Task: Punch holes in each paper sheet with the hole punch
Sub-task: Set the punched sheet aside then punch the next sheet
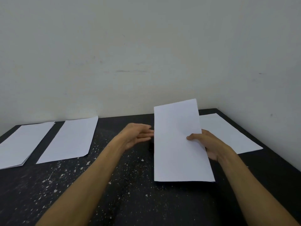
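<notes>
Evidently to steady it, her right hand (210,144) pinched the sheet (177,141); the left hand (138,136), at nine o'clock, lay spread.

White sheet (177,144) tilted up over what may be the punch (151,145)

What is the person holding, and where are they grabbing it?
The right hand pinches a white paper sheet at its right edge, thumb on top. The left hand is open and holds nothing.
</notes>
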Demonstrator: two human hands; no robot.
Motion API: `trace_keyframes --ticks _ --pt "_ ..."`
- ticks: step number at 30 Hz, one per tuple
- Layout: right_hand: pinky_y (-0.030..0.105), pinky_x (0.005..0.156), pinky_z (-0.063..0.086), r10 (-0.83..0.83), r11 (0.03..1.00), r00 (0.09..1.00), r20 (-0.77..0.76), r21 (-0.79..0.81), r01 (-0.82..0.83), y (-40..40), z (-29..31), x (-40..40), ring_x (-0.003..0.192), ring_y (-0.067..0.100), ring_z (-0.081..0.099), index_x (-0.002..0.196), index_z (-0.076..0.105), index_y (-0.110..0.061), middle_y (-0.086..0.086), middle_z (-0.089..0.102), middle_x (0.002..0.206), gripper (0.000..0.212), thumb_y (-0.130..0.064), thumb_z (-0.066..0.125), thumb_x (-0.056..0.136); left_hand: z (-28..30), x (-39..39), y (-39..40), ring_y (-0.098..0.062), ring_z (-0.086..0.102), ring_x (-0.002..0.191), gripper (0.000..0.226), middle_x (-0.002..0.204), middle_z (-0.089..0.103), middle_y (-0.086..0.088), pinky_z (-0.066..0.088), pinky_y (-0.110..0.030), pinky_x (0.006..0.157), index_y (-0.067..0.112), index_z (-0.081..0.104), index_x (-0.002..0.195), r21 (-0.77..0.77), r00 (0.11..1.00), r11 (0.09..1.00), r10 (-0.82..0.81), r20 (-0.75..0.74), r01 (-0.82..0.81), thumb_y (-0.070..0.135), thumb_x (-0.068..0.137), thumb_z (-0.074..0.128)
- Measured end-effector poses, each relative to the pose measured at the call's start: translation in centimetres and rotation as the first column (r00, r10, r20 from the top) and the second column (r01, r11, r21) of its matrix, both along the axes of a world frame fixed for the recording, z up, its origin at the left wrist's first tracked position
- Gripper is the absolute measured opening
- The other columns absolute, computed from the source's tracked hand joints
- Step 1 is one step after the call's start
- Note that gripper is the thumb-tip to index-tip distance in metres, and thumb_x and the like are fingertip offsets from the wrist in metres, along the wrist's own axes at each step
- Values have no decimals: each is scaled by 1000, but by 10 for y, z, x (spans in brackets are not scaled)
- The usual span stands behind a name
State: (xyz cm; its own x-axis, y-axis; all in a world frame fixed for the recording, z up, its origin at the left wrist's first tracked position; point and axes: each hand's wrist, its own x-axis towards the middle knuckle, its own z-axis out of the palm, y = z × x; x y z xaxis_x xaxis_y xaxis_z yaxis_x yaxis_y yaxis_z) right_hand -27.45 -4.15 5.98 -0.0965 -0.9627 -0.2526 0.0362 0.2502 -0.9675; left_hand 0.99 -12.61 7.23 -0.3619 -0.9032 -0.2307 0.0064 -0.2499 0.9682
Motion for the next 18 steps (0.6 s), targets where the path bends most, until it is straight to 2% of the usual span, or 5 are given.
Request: trace_keyframes --ticks 5,7,9,14,18 --pt "44 77 62 -45 993 998 -48 108 50 -12 -11 -22 99 38 75 124 66 -8 17 77 112 32 -4 71 92 -4 9 -16 -21 77 82 16 87 79 -9 64 -32 76 4 73 109 -366 918 912 292 268 -183 11 99 63" --pt "44 75 62 -58 989 997 -53 130 65 -16 -14 -24 96 38 75 123 65 -7 18 76 112 33 -2 70 92 -10 8 -20 -15 74 79 12 85 76 -1 62 -29 77 13 76 103 -568 798 812 426 426 -130 19 96 68" --pt "44 74 61 -62 987 996 -57 147 70 -20 -17 -24 95 38 74 123 64 -8 19 75 112 33 -2 70 92 -17 4 -18 -8 67 85 13 91 71 5 55 -26 82 20 74 102 -663 723 748 463 513 -9 30 94 70" --pt "49 82 62 -56 977 994 -92 201 74 -30 -23 -29 98 39 75 123 65 -7 19 76 112 36 -5 73 88 -37 -19 -17 -10 61 94 29 100 64 5 49 -25 86 19 70 117 -670 699 731 411 586 132 40 99 61" --pt "50 86 62 -47 970 993 -108 232 71 -33 -27 -34 100 39 75 123 66 -6 19 76 113 36 -6 75 87 -48 -37 -20 -23 55 122 47 134 54 -6 45 -35 103 19 54 141 -579 659 781 310 686 234 46 103 50"
